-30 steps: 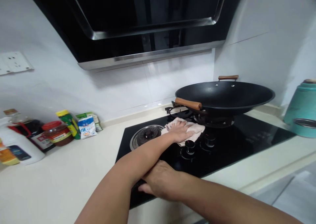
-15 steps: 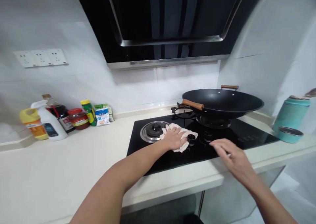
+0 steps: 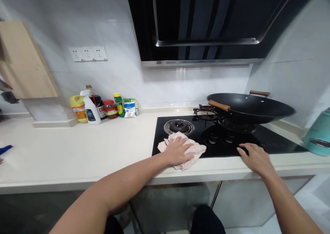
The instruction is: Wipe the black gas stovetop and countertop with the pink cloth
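My left hand (image 3: 177, 152) presses down on a pale pink cloth (image 3: 197, 150), holding it under the palm and fingers. The cloth lies crumpled across the front left part of the black glass cooktop (image 3: 161, 127) and hangs over its front edge onto the counter. Just behind it is the left burner (image 3: 178, 125) with its metal ring. My right hand (image 3: 255, 158) rests near the cooktop's front edge with its fingers apart and nothing held. Two black knobs (image 3: 221, 137) sit between the hands.
A large black wok (image 3: 247, 106) with wooden handles sits on the right burner. The range hood (image 3: 201, 51) hangs above. Left along the wall stand a white spray bottle (image 3: 91, 108), a red-lidded jar (image 3: 110, 110) and other containers. A turquoise container (image 3: 318, 132) stands far right.
The cloth under my left hand has moved from beside the knobs toward the cooktop's front left edge. My right hand has come down onto the front edge. The view has turned left.
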